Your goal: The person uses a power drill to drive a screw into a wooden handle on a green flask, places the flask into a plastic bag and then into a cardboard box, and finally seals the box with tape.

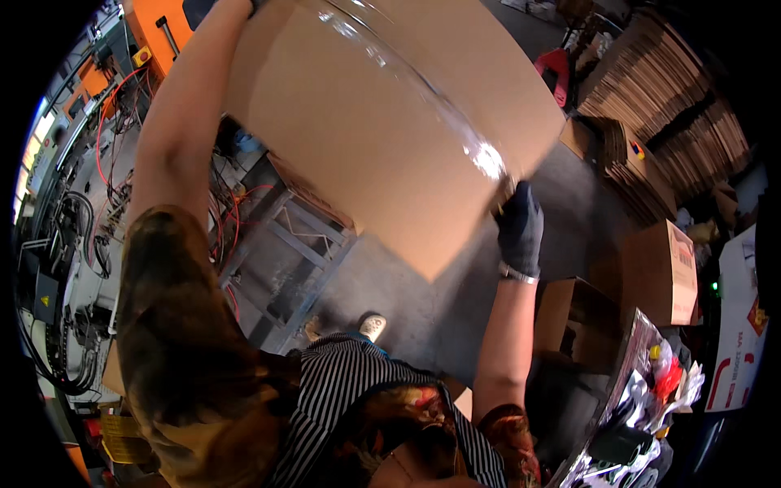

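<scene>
A large brown cardboard box (342, 122) is raised in front of me, tilted, with one broad face toward me. A shiny strip of clear tape (488, 160) runs along that face from the top to the right edge. My right hand (521, 232), in a dark glove, is closed at this edge, by the end of the tape. Its fingertips are partly hidden and slightly blurred. My left arm (181, 130) reaches up along the box's left side. Only a sliver of the left hand shows at the top border, so its fingers are hidden.
A metal frame stand (305, 244) is below the box. Machinery with cables (81, 236) lines the left. At right are stacks of flat cardboard (647, 81), an open carton (569, 317), a taller carton (663, 272) and a cluttered table (634, 398). Grey floor (407, 313) shows between.
</scene>
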